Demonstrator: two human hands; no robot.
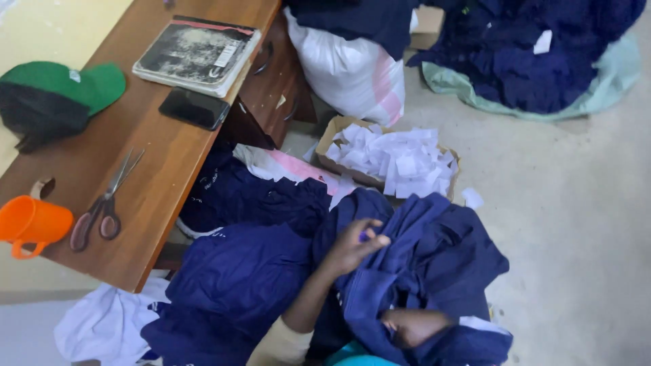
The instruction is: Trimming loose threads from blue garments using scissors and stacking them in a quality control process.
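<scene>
Mostly hidden: right hand, sunk in folds of the navy garment; finger state cannot be told.
Left hand: on the garment's upper fold, fingertips pinched on a small item too tiny to identify.
Garment: heaped on the floor beside the desk.
Nearby: box of white paper slips.
Desk: scissors, phone, orange cup cut off at the edge.

Wooden desk: scissors, orange cup, phone, book, green cap. Floor: box of paper slips, white sack.
</scene>
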